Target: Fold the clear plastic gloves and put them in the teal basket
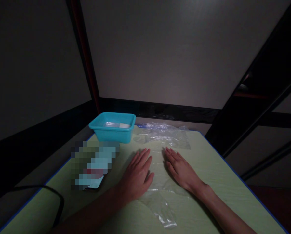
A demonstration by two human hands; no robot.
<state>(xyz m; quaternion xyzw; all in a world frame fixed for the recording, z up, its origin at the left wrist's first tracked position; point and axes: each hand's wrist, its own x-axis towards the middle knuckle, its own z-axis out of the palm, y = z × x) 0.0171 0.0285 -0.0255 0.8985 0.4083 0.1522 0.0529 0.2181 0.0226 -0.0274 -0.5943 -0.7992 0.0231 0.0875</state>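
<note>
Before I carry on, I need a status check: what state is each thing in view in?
Left hand: open, palm down, fingers extended.
Right hand: open, palm down, fingers extended.
Near clear plastic: spread out, creased.
Far clear plastic: crumpled.
Blue basin: upright, uncovered, items inside.
Phone-like device: lying down, screen bright, mostly pixelated.
Black cable: curved.

The picture is dim, its sides and corners sinking almost to black. A faint, pale glow sits high on the wall [160, 58], so light seems to fall from above. The table [216, 182] shows brighter, though muted, and the tub [113, 135] keeps its strong turquoise. White glare breaks along the creases of the film [168, 135]. The left hand [137, 177] looks darker than the right hand [183, 170], and soft shadows lie beside both. Coarse pixel blocks mask most of the phone [98, 182]. Fine detail is slightly soft, and wide-angle stretching shows towards the lower corners
</note>
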